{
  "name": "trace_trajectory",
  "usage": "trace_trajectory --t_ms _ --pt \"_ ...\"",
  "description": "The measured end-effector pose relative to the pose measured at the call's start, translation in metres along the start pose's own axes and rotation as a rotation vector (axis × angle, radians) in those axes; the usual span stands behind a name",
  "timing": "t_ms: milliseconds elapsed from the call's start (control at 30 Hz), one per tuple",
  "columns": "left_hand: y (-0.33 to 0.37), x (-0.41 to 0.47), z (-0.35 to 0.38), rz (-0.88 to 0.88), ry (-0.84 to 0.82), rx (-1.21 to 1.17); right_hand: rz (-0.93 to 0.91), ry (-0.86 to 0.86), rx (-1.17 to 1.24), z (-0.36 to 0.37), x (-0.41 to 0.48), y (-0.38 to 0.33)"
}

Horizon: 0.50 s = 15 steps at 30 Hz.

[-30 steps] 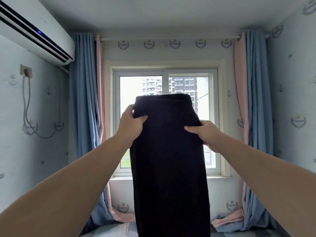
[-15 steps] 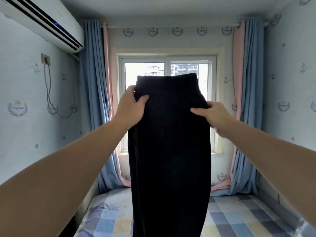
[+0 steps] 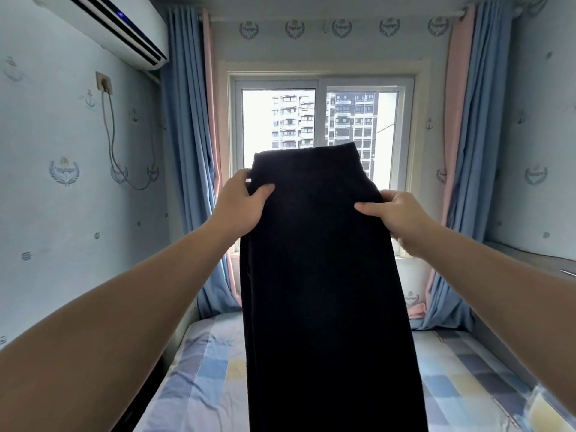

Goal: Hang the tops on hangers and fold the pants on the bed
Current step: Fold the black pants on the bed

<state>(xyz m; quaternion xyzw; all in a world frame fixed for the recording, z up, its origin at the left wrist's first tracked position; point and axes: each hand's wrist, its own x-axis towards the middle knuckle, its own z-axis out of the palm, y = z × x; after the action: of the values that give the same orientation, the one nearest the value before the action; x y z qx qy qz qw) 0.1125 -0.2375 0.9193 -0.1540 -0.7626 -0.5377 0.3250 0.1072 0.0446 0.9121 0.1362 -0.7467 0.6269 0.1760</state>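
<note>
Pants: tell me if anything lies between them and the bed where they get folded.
Nothing visible does. The left hand and right hand grip the pants at their sides, and they hang over the bed. The sheet behind them is hidden.

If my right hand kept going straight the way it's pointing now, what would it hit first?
The dark hanging pants, which the right hand grips at their edge. Past that fabric, the line seems to lead toward the white-framed window, though its distance is unclear.

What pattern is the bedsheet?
Pastel checks, blue, grey and yellow, on the bedsheet, head view.
</note>
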Motion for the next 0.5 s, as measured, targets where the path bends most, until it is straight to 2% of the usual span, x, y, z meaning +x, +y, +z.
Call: trace_trajectory --t_ms 133,233,367,500 --pt "-0.064 -0.004 -0.002 -0.074 -0.024 -0.023 0.073 -0.017 0.005 0.033 0.014 0.048" --pt "-0.137 -0.009 0.002 -0.159 -0.073 -0.06 0.155 -0.045 -0.02 0.068 0.029 0.108" --pt "-0.268 -0.023 0.015 -0.289 -0.141 -0.115 0.31 -0.082 -0.078 0.12 0.051 0.22" --pt "-0.416 -0.044 0.034 -0.495 -0.189 -0.111 0.498 -0.117 -0.147 0.18 0.071 0.355"
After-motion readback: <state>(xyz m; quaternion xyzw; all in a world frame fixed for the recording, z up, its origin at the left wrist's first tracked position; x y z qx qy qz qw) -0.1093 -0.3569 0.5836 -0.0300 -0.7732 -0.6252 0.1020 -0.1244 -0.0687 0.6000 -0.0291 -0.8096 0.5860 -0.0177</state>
